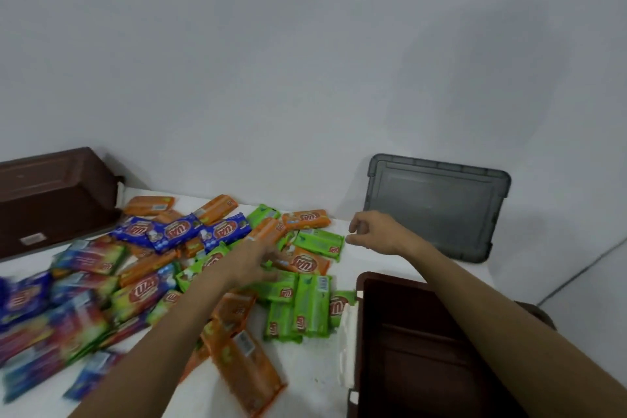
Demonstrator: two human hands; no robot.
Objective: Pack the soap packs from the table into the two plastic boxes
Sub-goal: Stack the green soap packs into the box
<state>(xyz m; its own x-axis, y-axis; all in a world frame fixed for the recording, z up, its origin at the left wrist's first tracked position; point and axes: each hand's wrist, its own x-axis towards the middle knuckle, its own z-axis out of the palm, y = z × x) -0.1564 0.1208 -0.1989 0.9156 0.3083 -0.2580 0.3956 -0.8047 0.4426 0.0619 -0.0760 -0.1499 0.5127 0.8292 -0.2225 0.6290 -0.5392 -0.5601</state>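
Soap packs [190,268] are lying heaped across the bench [315,380] while the left hand [251,261], blurred, is perhaps pressing on them and the right hand [376,231] is hovering, fingers [354,224] apart, beyond the open brown box [417,349].

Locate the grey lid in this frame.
In the head view the grey lid leans against the wall at far right, behind the right hand and the open brown box.

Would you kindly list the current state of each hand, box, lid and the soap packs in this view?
Left hand: blurred, reaching into the pile; grip unclear.
Right hand: open, fingers curled, holding nothing, above the table's far edge.
Near brown box: open, looks empty.
Far brown box: at far left; inside not visible.
Grey lid: off, leaning on the wall.
Soap packs: loose on the white table, unpacked.
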